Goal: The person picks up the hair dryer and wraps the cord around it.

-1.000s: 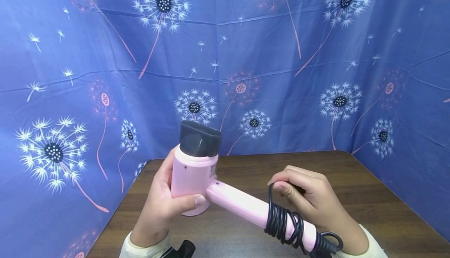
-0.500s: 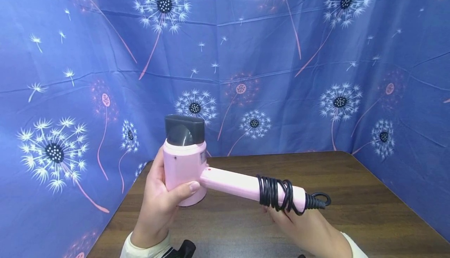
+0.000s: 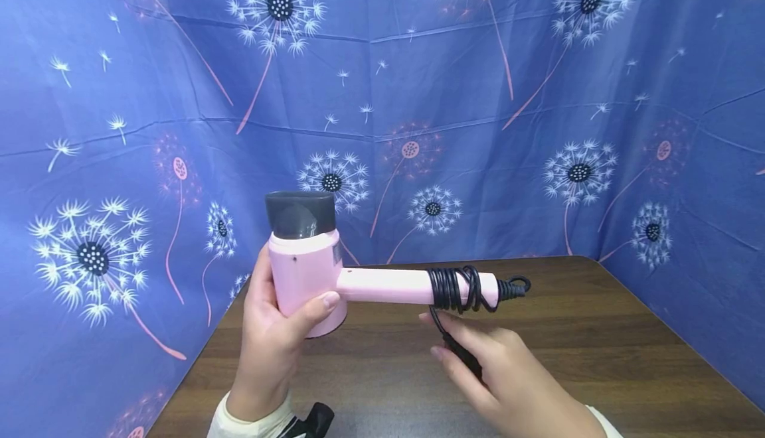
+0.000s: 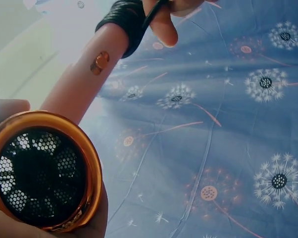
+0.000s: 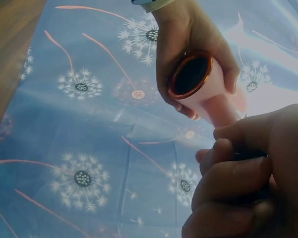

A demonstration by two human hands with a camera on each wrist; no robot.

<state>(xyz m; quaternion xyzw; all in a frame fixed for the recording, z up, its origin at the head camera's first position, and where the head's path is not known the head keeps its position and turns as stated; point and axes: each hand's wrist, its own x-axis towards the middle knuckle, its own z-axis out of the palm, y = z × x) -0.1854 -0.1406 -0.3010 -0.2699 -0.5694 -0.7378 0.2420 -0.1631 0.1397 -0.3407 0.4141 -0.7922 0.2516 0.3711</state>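
My left hand (image 3: 269, 335) grips the barrel of a pink hair dryer (image 3: 305, 272), thumb across its front. A black flat nozzle (image 3: 301, 216) tops the barrel. The handle points right, almost level, with a black cord (image 3: 445, 289) wound round its end. Below the coils, my right hand (image 3: 510, 371) holds the loose end of the cord, a thicker black piece between thumb and fingers. The dryer's round rear grille (image 4: 40, 173) faces the camera in the left wrist view. Curled fingers partly hide the held cord end in the right wrist view.
A brown wooden table (image 3: 382, 371) lies beneath both hands. Blue cloth (image 3: 370, 93) with dandelion prints hangs behind it and along both sides. A black object (image 3: 317, 419) sits at the left sleeve cuff.
The hair dryer has shifted left and up, and its handle has swung from sloping down to nearly level. My right hand has passed from above the handle's end to below it, unwinding cord.
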